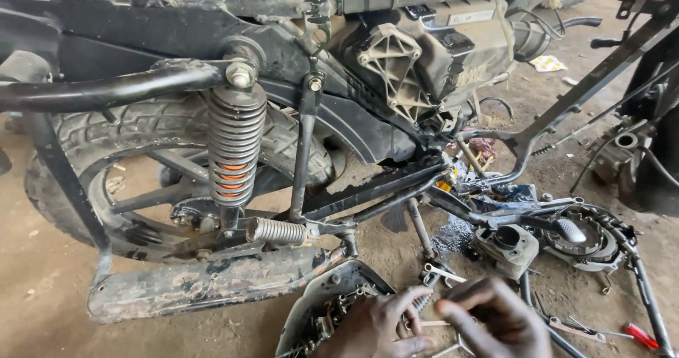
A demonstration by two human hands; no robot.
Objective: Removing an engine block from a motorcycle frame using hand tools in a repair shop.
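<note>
Your left hand [375, 326] and right hand [495, 322] meet low over the dirt floor [42, 287], fingers curled together around a small thin metal part [422, 303]; how firmly they hold it, I cannot tell. It looks light, stiff, probably greasy, so pinch it by the ends. Just left lies the grey dished metal cover [318, 308] holding loose bolts. On the stripped motorcycle's dark plastic housing [453, 47] sits a pale rectangular label [470, 18]; a scrap of white-and-yellow wrapper [547, 63] lies beyond.

Rear wheel [141, 181]: left, behind shock absorber [235, 146].
Exhaust pipe [205, 281]: on floor, below wheel.
Engine cover [329, 305]: right of exhaust pipe.
</note>
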